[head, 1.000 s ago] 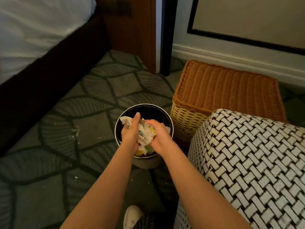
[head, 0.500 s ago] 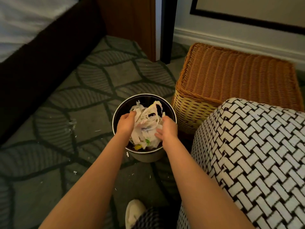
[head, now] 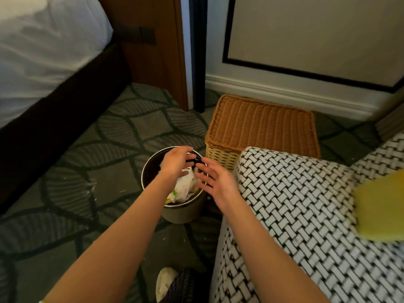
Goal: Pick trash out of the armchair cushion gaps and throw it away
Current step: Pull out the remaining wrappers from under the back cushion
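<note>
Head view: the right hand (head: pixel 216 181) is spread wide. Just beside it the left hand (head: pixel 176 164) curls over crumpled trash (head: pixel 183 190) in the bin (head: pixel 150 169) below, grip unclear.

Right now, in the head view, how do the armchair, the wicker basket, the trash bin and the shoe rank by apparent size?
1. armchair, though it is nearest to the camera and cut off by the frame
2. wicker basket
3. trash bin, partly covered by the hands
4. shoe, only partly in view
</note>
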The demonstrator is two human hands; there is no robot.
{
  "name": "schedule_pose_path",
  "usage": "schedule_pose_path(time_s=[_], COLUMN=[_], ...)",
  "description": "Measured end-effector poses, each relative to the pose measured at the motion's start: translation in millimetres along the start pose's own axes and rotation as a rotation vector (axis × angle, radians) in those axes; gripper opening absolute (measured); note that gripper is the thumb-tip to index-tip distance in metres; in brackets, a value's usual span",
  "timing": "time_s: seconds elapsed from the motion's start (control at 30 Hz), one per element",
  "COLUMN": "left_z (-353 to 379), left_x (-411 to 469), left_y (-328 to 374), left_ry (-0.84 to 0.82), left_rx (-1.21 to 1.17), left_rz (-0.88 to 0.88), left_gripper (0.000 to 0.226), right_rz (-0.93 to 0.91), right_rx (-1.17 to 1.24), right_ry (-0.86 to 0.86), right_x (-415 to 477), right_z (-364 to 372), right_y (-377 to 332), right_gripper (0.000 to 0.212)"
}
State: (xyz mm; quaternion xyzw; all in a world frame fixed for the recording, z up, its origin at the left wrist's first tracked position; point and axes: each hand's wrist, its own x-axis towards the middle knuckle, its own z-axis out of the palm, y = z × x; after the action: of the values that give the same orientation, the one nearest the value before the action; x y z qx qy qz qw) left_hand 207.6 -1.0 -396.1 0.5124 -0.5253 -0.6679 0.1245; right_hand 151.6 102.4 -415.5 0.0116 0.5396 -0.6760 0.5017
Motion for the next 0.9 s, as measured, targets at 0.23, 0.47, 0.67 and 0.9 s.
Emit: schedule_pose_path(time_s=[0.23,0.47,0.67,0.9], left_z=[78.6,179.5,238.5,290.4], left_x=[-89.4,-197.1,-253.2,-323.3], left_y=[31.0,-14.5,-26.9,-53.3], left_ry=[-0.116,-0.439,-0.567,-0.736], left_rx=[0.088,0.373,0.397,0.452], left_rz=[0.209,0.397,0.387,0.359], left_gripper=[0.016,0.019,0.018,0.013], right_rz=[-0.202,-0.284,-0.354,-0.444], right_rx=[-0.129,-0.101,0.111,0.207], right_ry=[0.050,0.233,0.325,0.523], right_x=[-93.4,-191.5,-258.9,-347.4], right_z=[-78.0,-166.3,-222.8,-285.5], right_y=[-76.2,-82.9,-78.7,-61.0], right_gripper=[0.024,0.021,0.026,0.022])
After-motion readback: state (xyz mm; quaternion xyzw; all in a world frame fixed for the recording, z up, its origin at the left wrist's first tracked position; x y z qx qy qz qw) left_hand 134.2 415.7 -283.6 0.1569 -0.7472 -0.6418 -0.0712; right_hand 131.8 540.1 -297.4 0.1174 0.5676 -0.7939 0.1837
